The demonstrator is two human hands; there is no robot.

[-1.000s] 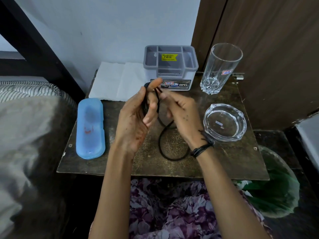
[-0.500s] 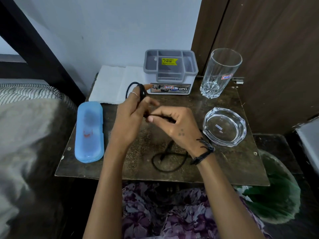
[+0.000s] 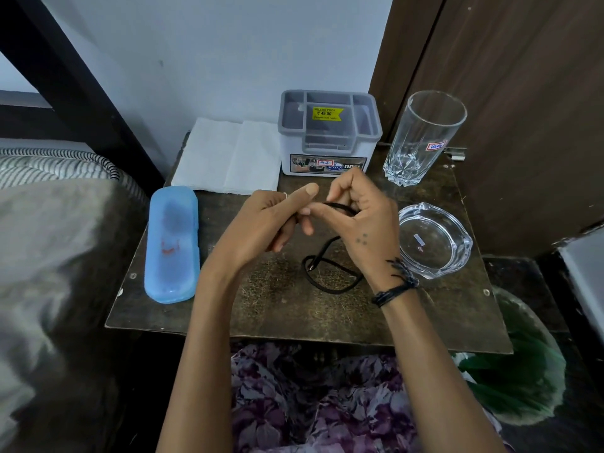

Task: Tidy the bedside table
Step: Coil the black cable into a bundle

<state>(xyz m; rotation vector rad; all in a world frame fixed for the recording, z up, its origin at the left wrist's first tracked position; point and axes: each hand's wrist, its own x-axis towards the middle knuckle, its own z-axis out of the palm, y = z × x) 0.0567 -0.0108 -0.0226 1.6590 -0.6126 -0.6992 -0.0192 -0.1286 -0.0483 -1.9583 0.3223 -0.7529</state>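
A black cable (image 3: 327,282) lies partly looped on the dark bedside table (image 3: 277,308), and its upper part runs up into both hands. My left hand (image 3: 261,230) grips a coiled bunch of it above the table's middle. My right hand (image 3: 362,220) pinches a strand close to the left thumb, so the two hands touch. The cable's free end with a small plug rests on the loop below my right hand.
A blue plastic case (image 3: 171,243) lies at the left edge. White folded paper (image 3: 228,158) and a grey organiser box (image 3: 330,132) stand at the back. A tall glass (image 3: 421,135) and a glass ashtray (image 3: 434,240) sit at the right. A bed (image 3: 49,240) lies to the left, a green bin bag (image 3: 516,380) at the lower right.
My right hand has risen and moved back toward the left hand, drawing a cable strand up. The loop on the table has shifted slightly and shrunk. The left hand keeps its coil.
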